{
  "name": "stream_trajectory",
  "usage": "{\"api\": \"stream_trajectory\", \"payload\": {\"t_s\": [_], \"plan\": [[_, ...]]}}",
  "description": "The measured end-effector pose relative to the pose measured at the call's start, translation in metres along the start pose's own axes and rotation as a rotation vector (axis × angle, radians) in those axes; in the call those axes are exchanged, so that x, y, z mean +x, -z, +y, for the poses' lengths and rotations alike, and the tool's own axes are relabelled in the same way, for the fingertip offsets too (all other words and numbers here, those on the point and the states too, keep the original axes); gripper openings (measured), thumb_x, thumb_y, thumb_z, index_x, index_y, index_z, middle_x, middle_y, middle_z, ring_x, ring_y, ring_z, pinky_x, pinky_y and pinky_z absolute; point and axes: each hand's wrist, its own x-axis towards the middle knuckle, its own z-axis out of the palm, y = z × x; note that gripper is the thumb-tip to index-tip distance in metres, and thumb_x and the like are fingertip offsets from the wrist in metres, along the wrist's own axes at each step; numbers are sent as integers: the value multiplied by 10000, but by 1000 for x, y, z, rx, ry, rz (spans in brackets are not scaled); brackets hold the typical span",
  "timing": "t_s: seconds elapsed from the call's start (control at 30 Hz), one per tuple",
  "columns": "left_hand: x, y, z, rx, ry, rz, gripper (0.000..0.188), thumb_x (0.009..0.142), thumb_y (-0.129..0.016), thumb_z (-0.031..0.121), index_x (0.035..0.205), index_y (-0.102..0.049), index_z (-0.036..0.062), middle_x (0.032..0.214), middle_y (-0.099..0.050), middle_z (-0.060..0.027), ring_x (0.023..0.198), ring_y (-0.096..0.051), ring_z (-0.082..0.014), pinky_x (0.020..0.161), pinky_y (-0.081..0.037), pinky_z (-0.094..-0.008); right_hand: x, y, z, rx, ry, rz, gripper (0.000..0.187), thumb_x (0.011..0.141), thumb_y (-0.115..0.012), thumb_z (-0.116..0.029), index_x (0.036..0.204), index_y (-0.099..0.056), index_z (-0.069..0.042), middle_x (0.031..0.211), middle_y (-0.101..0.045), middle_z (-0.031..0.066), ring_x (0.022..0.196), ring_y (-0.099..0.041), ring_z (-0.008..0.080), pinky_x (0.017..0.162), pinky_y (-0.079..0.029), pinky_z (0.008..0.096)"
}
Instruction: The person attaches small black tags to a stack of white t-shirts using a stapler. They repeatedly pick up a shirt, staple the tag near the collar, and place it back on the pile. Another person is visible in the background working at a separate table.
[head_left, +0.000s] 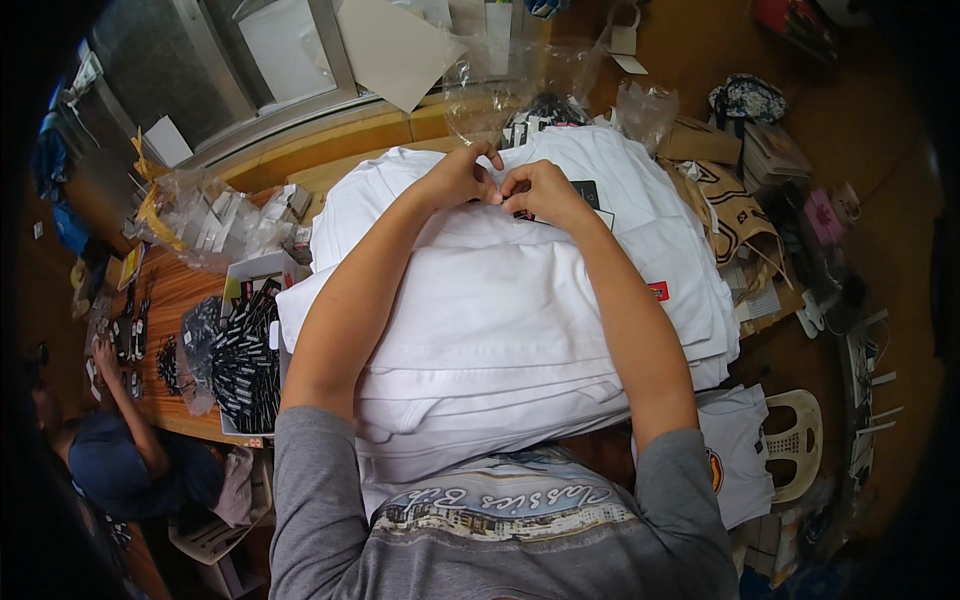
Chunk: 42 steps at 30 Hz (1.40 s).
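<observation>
White shirts [490, 310] stacked on the worktop [168, 285]; near layers folded flat, soft creases. Red label [658, 291] on the right side. Farther up, black tag [586, 192] beside right hand [548, 190]. It and left hand [462, 180] pinched narrow, fingertips meeting; can't tell what's between.

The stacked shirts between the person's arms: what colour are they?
White; the stacked shirts show best in the head view.
</observation>
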Motion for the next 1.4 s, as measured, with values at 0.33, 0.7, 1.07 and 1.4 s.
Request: {"api": "stream_trajectory", "payload": {"t_s": [0.33, 0.7, 1.07, 1.4], "plan": [[-47, 111, -26, 660, 32, 420, 193, 714, -489, 14, 904, -523, 5, 813, -579, -137, 757, -557, -228, 664, -427, -289, 22, 95, 35, -855, -181, 667, 148, 704, -472, -70, 738, -600, -4, 767, -576, 192, 740, -562, 351, 634, -447, 409], [-155, 131, -51, 854, 185, 568, 289, 579, -639, 28, 863, -582, 27, 796, -569, -149, 730, -545, -247, 632, -426, -285, 29, 124, 73, -559, -219, 770, 237, 567, -692, -171, 764, -609, -68, 821, -597, 132, 783, -571, 256, 696, -436, 313], [-213, 127, 3, -118, -117, 761, 90, 820, -462, 125, 789, -491, 46, 747, -489, 25, 647, -439, -48, 565, -357, -179, 4, 152, 53, 621, -27, 726, 263, 714, -561, 3, 962, -478, -21, 827, -539, 86, 735, -529, 183, 632, -452, 291], [-270, 94, -3, -227, -217, 524, 261, 737, -596, 268, 706, -478, 37, 679, -464, -13, 574, -394, -57, 510, -304, -163, -114, 174, 15, 311, -1, 595, 256, 739, -539, -28, 986, -478, -52, 814, -547, 32, 723, -537, 134, 628, -456, 269]]}}
